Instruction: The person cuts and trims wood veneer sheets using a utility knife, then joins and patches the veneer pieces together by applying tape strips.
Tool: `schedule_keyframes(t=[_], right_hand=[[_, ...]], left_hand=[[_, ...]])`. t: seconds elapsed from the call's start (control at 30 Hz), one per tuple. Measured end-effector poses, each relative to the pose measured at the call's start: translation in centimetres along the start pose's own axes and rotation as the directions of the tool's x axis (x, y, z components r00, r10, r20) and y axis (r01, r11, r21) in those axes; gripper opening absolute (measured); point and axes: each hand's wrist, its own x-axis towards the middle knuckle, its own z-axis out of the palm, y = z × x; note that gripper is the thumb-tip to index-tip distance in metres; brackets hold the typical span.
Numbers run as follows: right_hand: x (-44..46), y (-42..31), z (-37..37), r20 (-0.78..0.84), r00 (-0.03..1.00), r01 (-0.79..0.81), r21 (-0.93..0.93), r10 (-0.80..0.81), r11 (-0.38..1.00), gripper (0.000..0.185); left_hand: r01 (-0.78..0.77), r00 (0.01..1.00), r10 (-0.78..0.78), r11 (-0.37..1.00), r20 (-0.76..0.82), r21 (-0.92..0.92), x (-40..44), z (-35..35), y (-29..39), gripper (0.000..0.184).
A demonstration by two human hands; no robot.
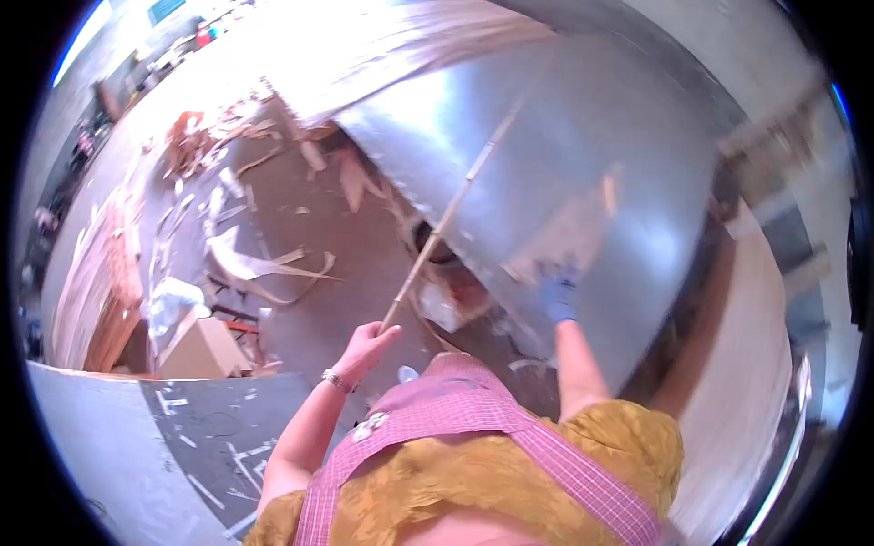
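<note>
My bare left hand, with a watch at its wrist, is closed around the near end of a long bamboo stick. The stick slants up and away over the edge of a broad, shiny metal-topped table. My right hand wears a blue glove and is at the near edge of a pale piece of wood veneer on the table. Its fingers look closed on that edge, though they are blurred. The far end of the stick fades into glare.
Wood-coloured sheets cover the table's far left part. Veneer scraps litter the floor at left, near a stack of sheets and a cardboard box. A grey board lies at lower left; a pale wooden panel borders the right.
</note>
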Motion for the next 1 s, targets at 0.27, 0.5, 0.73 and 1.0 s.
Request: schedule_keyframes(t=[0.27,0.5,0.73,1.0], right_hand=[[15.9,-6.7,2.1,0.198,0.378,-0.926,0.075,0.905,0.370,0.048],[47.7,-30.0,11.9,-0.109,0.933,-0.277,0.386,0.342,0.880,0.036],[73.0,-64.4,12.1,0.408,0.913,-0.201,0.449,0.001,0.870,0.038],[78.2,-74.2,25.5,0.888,0.456,-0.337,0.107,0.063,0.935,0.045]], left_hand=[[-0.045,0.999,0.046,0.998,-0.029,0.033,13.1,-29.1,7.7,0.030],[-0.154,0.972,0.168,0.983,-0.164,0.096,26.4,-53.4,13.9,0.025],[-0.219,0.874,0.329,0.924,-0.357,0.315,37.6,-73.7,20.9,0.026],[-0.275,0.903,0.367,0.893,-0.222,0.357,61.8,-95.4,32.2,0.022]])
